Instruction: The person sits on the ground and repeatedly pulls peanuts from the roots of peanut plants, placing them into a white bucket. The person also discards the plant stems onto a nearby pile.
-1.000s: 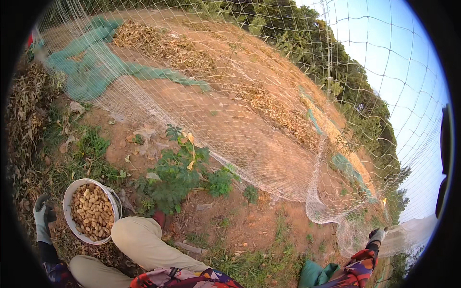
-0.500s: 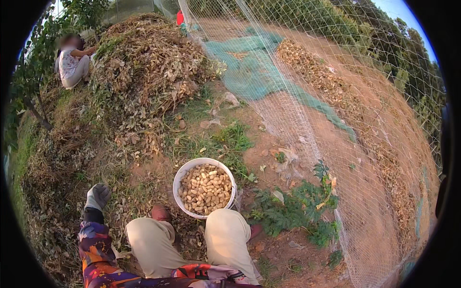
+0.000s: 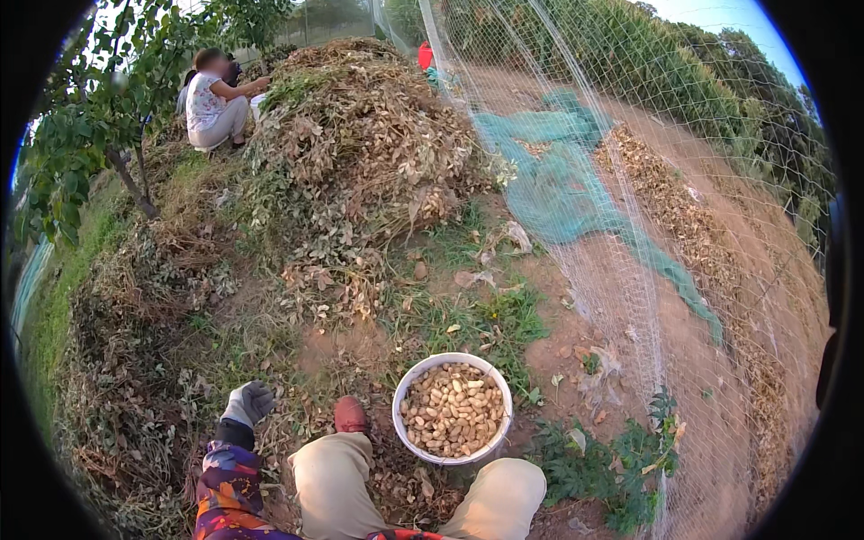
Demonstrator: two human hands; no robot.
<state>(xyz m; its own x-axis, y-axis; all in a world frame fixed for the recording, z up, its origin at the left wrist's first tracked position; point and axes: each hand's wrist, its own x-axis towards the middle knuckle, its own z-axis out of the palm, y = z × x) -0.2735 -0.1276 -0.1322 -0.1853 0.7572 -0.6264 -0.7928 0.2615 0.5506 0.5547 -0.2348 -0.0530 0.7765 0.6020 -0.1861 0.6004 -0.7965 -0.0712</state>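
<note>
My left hand (image 3: 248,402), in a grey work glove, is held out beside my left knee. Its fingers are curled in, and nothing shows in them or sticks out. Below it are a dark cuff and a colourful patterned sleeve (image 3: 229,490). A round white bucket (image 3: 400,430) stands on the ground just beyond my knees, filled near the rim with unshelled peanuts (image 3: 453,409). The bucket is well to the right of my left hand and apart from it. My right hand is outside the picture.
A big heap of dried plants (image 3: 360,144) rises ahead. Another person (image 3: 211,108) squats at its left, beside a tree (image 3: 130,180). White netting (image 3: 630,279) and green mesh (image 3: 567,198) stretch along the right. A leafy green plant (image 3: 594,463) grows right of the bucket.
The view has swung left and up, so the bucket, heap and person appear farther right and lower. My left hand stays beside my knee, its fingers still curled.
</note>
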